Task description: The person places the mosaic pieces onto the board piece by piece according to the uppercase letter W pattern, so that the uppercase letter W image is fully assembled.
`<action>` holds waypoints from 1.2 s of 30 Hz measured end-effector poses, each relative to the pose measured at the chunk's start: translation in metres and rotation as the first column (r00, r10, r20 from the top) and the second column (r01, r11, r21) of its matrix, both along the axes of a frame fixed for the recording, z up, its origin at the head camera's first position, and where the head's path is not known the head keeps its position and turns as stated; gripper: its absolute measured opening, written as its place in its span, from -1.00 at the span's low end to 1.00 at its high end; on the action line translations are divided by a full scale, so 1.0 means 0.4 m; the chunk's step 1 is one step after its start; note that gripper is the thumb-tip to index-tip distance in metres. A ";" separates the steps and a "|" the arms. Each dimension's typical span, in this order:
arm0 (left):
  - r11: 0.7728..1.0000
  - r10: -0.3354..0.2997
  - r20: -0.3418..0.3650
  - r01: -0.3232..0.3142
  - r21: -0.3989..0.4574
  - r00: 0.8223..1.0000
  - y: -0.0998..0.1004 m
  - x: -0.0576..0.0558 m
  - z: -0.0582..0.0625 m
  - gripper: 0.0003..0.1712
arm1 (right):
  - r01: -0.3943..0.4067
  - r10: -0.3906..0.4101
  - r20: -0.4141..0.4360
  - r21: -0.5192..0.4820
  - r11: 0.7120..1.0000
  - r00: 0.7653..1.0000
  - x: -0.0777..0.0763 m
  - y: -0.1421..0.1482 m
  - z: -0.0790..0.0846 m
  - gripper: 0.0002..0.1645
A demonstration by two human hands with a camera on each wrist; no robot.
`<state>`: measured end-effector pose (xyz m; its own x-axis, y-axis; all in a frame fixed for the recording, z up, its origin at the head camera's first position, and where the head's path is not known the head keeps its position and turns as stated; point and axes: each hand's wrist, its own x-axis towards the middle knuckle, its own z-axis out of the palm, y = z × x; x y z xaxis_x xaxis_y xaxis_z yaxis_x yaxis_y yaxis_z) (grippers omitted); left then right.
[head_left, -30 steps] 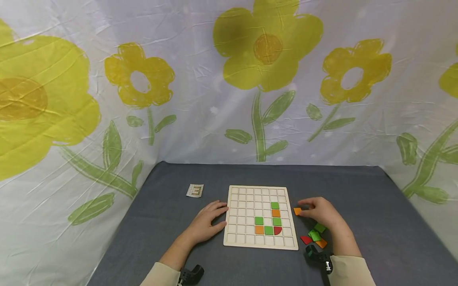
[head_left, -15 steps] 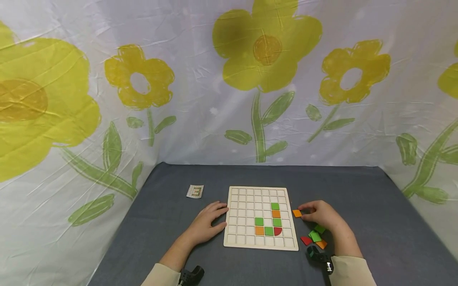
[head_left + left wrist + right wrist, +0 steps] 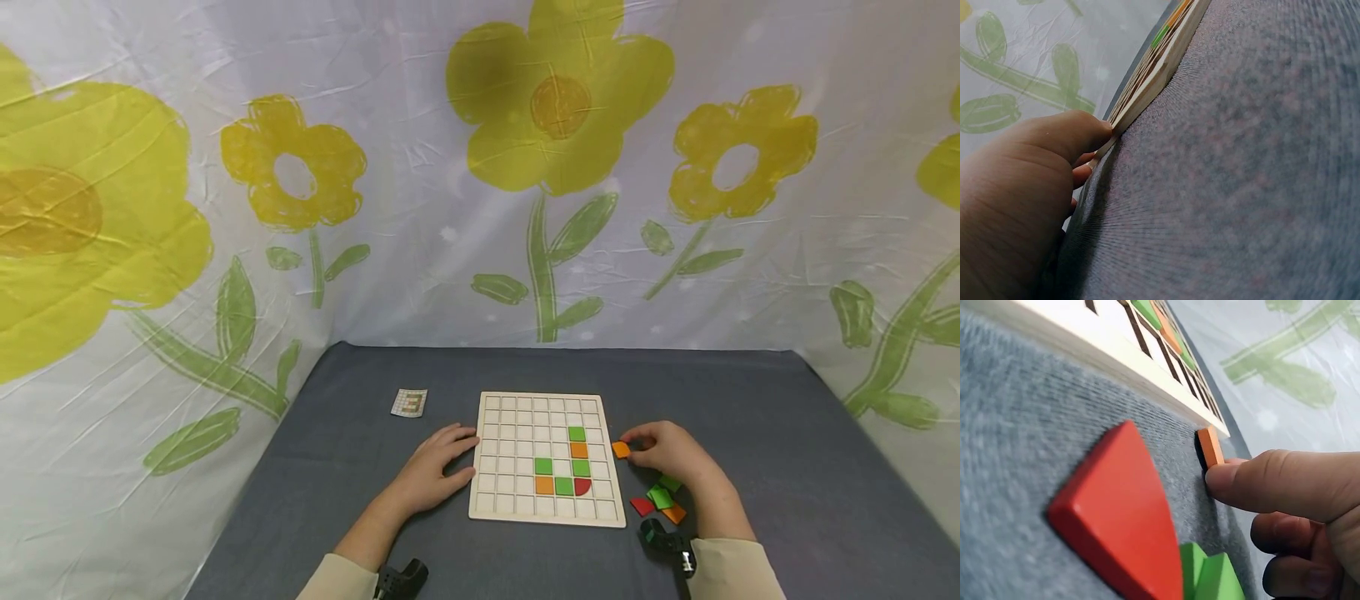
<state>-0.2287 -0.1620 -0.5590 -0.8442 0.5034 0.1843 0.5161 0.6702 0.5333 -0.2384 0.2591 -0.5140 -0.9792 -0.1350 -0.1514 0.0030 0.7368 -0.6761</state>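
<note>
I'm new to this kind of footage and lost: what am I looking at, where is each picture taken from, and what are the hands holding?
There is no machine: a person works with two bare hands and wears three cameras. The wide picture comes from the head; the two close-ups come from the wrists. On the grey table lies a wooden grid board with a few green, orange and red tiles set in it. The left hand rests against the board's left edge. The right hand pinches an orange tile just right of the board. Loose tiles lie by that wrist, and a small card lies farther left.
</note>
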 end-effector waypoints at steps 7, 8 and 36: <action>1.000 -0.004 -0.008 0.004 -0.004 1.000 -0.003 0.004 -0.002 -0.41 | 0.000 0.002 -0.034 0.058 0.998 0.999 -0.003 0.018 0.013 -0.63; 1.000 -0.003 -0.005 0.003 -0.003 1.000 -0.004 0.004 -0.002 -0.41 | -0.002 0.005 -0.043 0.061 0.998 0.999 -0.002 0.018 0.018 -0.62; 1.000 -0.003 -0.019 0.002 -0.004 1.000 -0.002 -0.002 -0.006 -0.41 | -0.150 0.153 -0.110 0.035 0.988 0.982 0.015 -0.180 0.057 -0.74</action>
